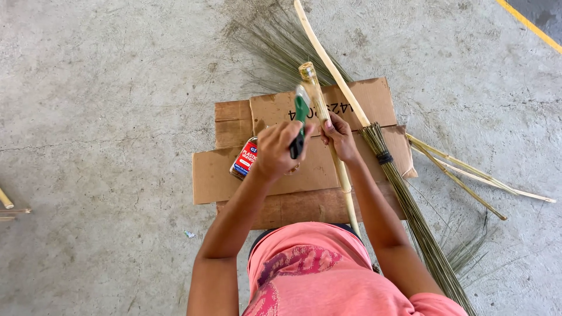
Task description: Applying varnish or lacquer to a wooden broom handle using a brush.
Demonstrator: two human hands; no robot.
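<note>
The left hand (275,151) is curled tight around a green-handled brush (300,117), its head against the pale stick (319,102) gripped in the right hand's (339,137) closed fingers. A glue can (243,159) lies under the left fingers on flattened cardboard (228,175). Right of the fingers lies a tied broom bundle (404,199); farther out, loose sticks (468,175).

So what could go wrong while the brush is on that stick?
The left hand works a green-handled brush on the tip of the wooden stick near the right hand, so whatever is on the brush could smear onto those fingers. The small red-labelled tin sits under the left wrist and might get knocked over on the cardboard.
</note>
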